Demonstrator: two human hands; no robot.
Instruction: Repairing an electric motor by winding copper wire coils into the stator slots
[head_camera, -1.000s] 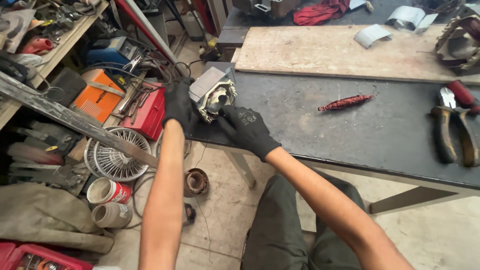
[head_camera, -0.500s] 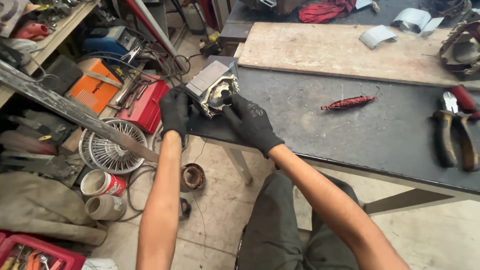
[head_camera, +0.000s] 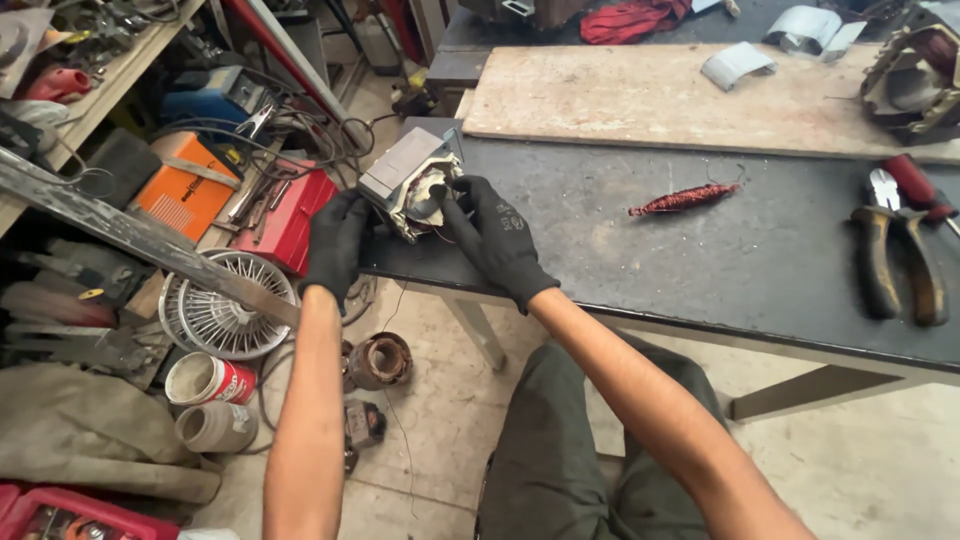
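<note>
Motor stator (head_camera: 412, 186), lifted slightly nearer the counter (head_camera: 700, 250) corner than a moment earlier, is gripped at that edge by the gloved left hand (head_camera: 335, 245) underneath, while the gloved right hand (head_camera: 495, 240) is pressed into its bore, so handling continues.

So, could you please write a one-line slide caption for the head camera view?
Both gloved hands, left hand and right hand, grip a grey motor stator at the dark workbench corner.
</note>
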